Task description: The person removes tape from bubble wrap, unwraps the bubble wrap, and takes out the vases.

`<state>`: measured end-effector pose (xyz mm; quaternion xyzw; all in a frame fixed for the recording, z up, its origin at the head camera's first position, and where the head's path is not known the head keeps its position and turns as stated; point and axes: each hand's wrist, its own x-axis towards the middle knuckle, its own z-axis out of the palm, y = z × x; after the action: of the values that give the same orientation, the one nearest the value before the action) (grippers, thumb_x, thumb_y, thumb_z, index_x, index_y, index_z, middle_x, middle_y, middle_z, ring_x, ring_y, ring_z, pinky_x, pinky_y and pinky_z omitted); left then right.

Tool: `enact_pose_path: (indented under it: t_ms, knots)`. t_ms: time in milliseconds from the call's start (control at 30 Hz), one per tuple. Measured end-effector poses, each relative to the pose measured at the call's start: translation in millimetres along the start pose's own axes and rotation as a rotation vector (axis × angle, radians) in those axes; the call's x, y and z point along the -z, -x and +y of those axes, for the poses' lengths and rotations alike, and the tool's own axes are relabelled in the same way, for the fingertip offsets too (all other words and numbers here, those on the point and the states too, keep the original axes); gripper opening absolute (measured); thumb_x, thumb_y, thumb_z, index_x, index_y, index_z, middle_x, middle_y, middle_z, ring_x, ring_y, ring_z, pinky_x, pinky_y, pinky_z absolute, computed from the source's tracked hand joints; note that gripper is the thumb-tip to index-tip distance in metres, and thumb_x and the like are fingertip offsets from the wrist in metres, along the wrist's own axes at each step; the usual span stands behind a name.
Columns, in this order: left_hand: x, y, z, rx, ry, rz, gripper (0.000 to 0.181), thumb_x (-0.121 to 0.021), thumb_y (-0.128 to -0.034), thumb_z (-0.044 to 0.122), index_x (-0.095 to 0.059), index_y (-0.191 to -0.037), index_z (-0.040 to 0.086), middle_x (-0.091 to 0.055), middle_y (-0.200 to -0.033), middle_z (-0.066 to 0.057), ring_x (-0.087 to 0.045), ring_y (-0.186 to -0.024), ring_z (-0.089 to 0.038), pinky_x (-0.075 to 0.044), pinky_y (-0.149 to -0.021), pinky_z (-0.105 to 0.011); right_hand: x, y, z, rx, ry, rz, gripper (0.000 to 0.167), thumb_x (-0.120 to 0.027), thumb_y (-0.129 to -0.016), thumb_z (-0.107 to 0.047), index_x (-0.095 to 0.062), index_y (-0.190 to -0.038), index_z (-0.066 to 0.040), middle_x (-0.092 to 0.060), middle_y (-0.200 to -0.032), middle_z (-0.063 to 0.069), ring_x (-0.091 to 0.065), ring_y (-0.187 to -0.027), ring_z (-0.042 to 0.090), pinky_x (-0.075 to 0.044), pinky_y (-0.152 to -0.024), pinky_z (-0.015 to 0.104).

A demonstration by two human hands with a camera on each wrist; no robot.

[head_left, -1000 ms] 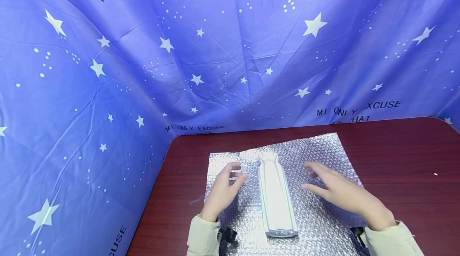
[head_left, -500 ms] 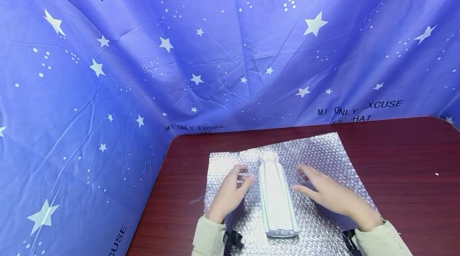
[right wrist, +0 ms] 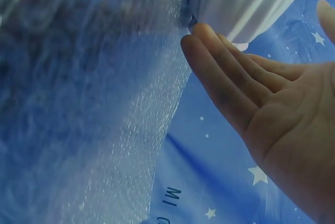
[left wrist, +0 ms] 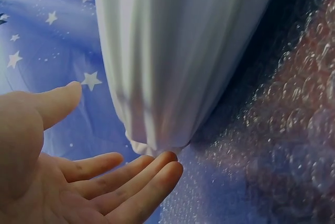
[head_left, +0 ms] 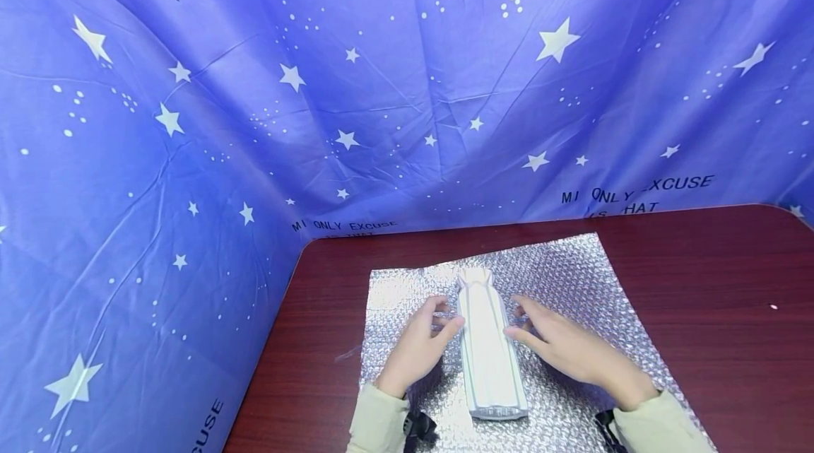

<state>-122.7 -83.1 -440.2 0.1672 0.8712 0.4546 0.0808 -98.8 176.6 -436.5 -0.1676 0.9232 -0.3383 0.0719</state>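
Note:
A white ribbed vase [head_left: 490, 347] lies on its side on a sheet of bubble wrap [head_left: 559, 266], its narrow neck toward the back. The left hand [head_left: 421, 345] is at the vase's left side, thumb tip close to it, fingers loosely bent. At the other side is the right hand [head_left: 569, 347], its thumb tip by the vase's edge. Whether either thumb touches cannot be told. In the left wrist view the left hand [left wrist: 99, 171] has extended fingers near the vase's narrow end [left wrist: 157, 130]. The right wrist view shows the right hand [right wrist: 282, 103] with straight fingers beside the vase [right wrist: 241, 4].
The bubble wrap lies on a dark red wooden table [head_left: 706, 283]. Behind and to the left hangs a blue curtain [head_left: 381, 99] with white stars and lettering. A tiny pale speck [head_left: 773, 307] is on the table at the right.
Both hands have moved inward, the left hand to the right and the right hand to the left, and are now close beside the vase. The vase and bubble wrap have not moved.

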Motion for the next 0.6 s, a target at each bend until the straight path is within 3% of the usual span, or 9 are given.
enact_pose_path:
  t_ms: [267,600]
  knots:
    - [-6.5,-1.5,-1.9,0.012,0.008,-0.017,0.068,-0.052,-0.0994,0.051,-0.043,-0.146,0.003,-0.061,-0.129,-0.011,-0.064,-0.112,-0.025,-0.056,-0.09,-0.039,-6,-2.5,-3,-0.011,-0.009,-0.024,0.079,-0.04,-0.102,-0.056,-0.028,-0.154,0.002,-0.037,-0.152,0.029,-0.045,-0.134,0.046,-0.03,-0.11,0.068]
    - [-11.5,-1.9,-3.8,0.056,0.015,-0.054,0.071,-0.052,-0.0973,0.057,-0.041,-0.149,0.009,-0.059,-0.132,-0.008,-0.064,-0.111,-0.019,-0.056,-0.085,-0.031,-12,-3.6,-3,-0.015,-0.034,-0.055,0.08,-0.039,-0.103,-0.056,-0.025,-0.155,0.003,-0.029,-0.157,0.026,-0.031,-0.142,0.048,-0.025,-0.113,0.066]
